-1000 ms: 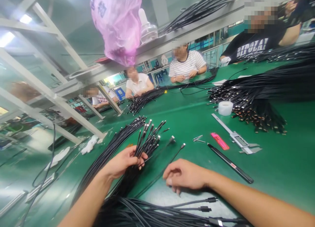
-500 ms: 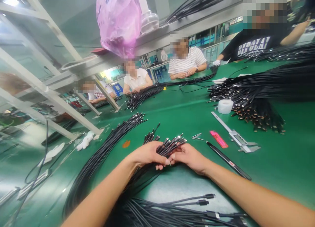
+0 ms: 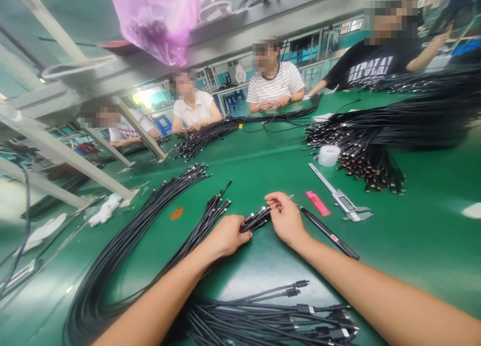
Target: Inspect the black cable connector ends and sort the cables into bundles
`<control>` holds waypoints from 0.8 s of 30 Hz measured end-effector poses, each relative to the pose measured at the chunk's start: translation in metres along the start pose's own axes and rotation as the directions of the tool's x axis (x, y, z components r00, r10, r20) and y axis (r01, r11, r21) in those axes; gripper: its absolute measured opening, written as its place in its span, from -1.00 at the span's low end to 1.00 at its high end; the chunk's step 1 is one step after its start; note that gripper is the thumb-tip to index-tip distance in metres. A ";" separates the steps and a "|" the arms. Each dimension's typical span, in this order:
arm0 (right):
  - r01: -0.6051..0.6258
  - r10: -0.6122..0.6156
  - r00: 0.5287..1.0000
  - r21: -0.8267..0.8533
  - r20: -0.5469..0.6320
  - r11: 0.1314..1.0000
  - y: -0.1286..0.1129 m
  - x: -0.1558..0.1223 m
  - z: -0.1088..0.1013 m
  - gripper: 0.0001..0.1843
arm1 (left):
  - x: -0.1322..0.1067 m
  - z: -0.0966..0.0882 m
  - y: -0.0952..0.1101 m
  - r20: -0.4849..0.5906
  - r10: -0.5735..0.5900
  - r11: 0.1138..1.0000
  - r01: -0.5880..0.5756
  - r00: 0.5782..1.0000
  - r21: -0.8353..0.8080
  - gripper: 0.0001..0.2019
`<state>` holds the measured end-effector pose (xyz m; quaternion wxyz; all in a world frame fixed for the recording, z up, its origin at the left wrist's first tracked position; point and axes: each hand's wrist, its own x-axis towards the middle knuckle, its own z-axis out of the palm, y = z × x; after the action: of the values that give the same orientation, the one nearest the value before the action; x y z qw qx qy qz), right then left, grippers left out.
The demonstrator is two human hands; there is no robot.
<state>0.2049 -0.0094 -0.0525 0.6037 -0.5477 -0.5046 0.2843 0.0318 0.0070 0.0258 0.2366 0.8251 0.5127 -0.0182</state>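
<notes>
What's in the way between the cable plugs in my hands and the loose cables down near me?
Nothing visible. Only bare green mat lies between the bunch of black cable plugs, held by your left hand and right hand, and the loose black cables. Your forearms run off to either side.

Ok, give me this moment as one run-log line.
left hand: on black cables | right hand: pinching connector ends | beside: digital caliper
</notes>
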 end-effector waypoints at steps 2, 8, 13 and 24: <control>0.003 -0.003 1.000 -0.002 -0.021 1.000 0.001 0.000 0.000 -0.63 | 0.000 -0.003 -0.003 -0.006 0.020 1.000 -0.020 1.000 -0.022 -0.82; -0.095 0.098 0.995 0.094 -0.029 0.991 -0.004 0.002 0.000 -0.74 | -0.008 -0.015 -0.014 0.159 0.083 0.735 0.047 0.984 -0.676 -0.71; -0.278 0.219 0.957 0.381 0.191 0.882 -0.006 0.003 0.000 -0.59 | -0.009 -0.013 -0.019 0.161 0.087 0.492 0.098 0.983 -0.865 -0.69; -0.376 0.178 0.914 0.594 0.365 0.711 -0.019 -0.004 -0.003 -0.61 | -0.004 0.001 -0.027 0.117 0.031 0.323 0.101 0.993 -0.941 -0.58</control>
<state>0.2021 -0.0183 -0.0355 0.6280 -0.3262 -0.3650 0.6050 0.0072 0.0133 0.0164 0.7003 0.5200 0.4308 0.2313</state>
